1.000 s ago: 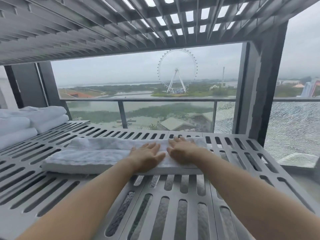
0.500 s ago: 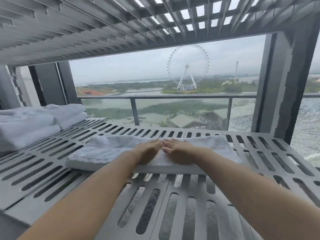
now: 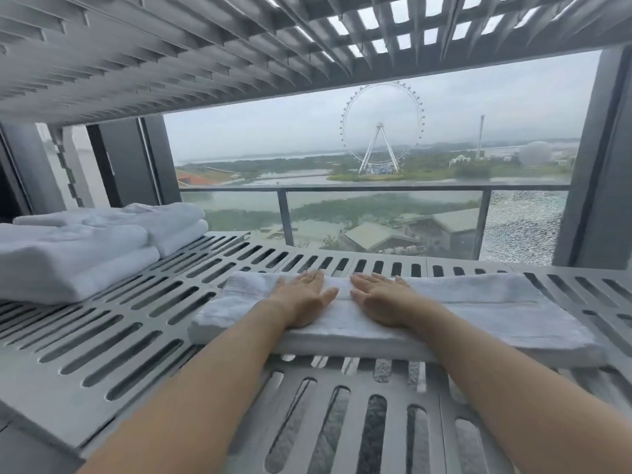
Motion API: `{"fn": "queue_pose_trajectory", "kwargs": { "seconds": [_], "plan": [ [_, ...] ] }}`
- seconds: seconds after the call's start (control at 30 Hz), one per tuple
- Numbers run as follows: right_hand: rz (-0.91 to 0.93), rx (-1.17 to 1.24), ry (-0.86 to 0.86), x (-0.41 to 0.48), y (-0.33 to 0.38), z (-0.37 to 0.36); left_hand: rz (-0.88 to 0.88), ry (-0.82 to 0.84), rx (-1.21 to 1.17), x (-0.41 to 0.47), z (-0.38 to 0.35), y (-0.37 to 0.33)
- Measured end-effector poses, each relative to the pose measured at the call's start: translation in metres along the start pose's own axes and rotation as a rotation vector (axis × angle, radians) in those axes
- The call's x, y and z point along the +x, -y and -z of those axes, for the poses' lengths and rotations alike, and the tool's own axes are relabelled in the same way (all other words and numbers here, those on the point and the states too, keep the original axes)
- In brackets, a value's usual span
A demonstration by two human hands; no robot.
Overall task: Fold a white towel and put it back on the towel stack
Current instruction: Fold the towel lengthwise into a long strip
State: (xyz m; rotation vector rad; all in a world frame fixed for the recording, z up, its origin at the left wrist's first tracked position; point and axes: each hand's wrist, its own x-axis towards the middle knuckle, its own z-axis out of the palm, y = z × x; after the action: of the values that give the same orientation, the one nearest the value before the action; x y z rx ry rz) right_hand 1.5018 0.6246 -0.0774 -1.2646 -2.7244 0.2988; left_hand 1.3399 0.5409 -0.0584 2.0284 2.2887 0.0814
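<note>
- Two bare forearms are reaching forward over the slotted grey shelf, coming in from the near edge.
- The left hand is lying palm down on the white towel, fingers stretched out flat and close together, gripping nothing.
- The right hand is resting flat just beside it, fingers extended, also pressing on the cloth; the two hands are sitting near each other with a strip of towel showing between them.
- The towel is lying folded into a long band across the shelf, its length running left to right.
- The towel stack is sitting on the same shelf to the far left, well apart from the folded towel.
- A glass railing is standing beyond the shelf.
- A Ferris wheel is rising in the distance across water under grey sky.
</note>
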Motion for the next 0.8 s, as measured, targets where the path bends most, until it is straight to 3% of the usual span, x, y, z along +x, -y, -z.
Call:
{"fn": "queue_pose_trajectory", "kwargs": {
  "seconds": [0.8],
  "plan": [
    [-0.041, -0.04, -0.015, -0.003, 0.002, 0.0, 0.023, -0.033, -0.03, 0.005, 0.0, 0.062]
  ]
}}
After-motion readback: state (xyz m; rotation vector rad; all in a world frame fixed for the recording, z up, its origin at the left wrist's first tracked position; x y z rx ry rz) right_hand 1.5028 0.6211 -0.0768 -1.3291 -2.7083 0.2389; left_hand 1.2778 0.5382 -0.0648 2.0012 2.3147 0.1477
